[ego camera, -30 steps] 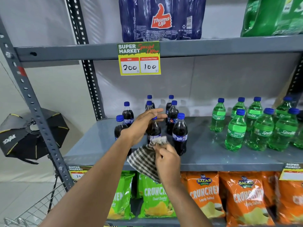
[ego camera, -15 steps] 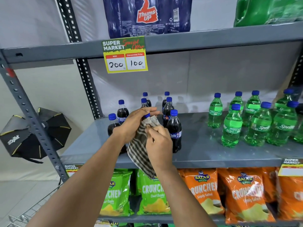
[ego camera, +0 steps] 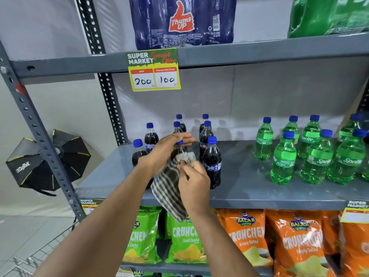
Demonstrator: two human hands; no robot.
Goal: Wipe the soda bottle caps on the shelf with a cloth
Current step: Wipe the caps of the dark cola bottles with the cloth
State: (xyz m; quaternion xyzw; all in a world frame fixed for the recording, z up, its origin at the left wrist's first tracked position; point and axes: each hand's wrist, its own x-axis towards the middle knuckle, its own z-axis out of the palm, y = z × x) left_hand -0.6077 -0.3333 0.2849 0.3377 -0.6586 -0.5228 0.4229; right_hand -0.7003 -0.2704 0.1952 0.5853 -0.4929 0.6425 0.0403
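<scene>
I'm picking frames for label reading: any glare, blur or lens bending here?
Head view: wide-angle bending bows the shelf upright and slants the shelf edges; glare whitens the orange chip bags; bottle shadows fall on the back wall behind the cola bottles; the price tag reads sharply; the left hand, right hand and cloth look slightly soft.

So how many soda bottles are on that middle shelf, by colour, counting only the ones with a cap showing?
Dark cola bottles: 8, including the one in the left hand
Green bottles: 7
Total: 15
A further green one may be cut off at the right edge.
</scene>
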